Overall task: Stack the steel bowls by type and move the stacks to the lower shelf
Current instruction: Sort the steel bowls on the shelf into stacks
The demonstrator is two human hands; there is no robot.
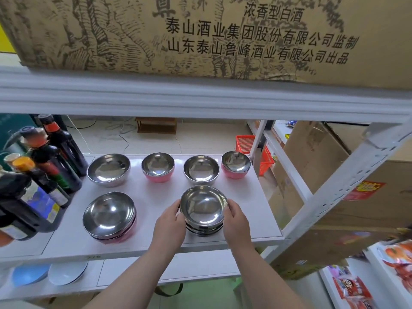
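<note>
A stack of plain steel bowls [203, 210] stands near the front edge of the white middle shelf [156, 197]. My left hand [170, 221] grips its left side and my right hand [236, 221] grips its right side. To the left stands a stack of pink-bottomed bowls [109, 217]. Along the back row sit a wide steel bowl [108, 169], a pink-bottomed bowl [157, 166], a plain steel bowl [201, 172] and another pink-bottomed stack [235, 164]. The lower shelf [133, 273] shows below my forearms.
Dark sauce bottles [44, 175] crowd the shelf's left end. Two blue plates [66, 273] lie on the lower shelf at left. A printed cardboard box [200, 34] sits on the shelf above. Cardboard boxes [334, 175], a red basket [245, 141] and snack packets [352, 288] are at right.
</note>
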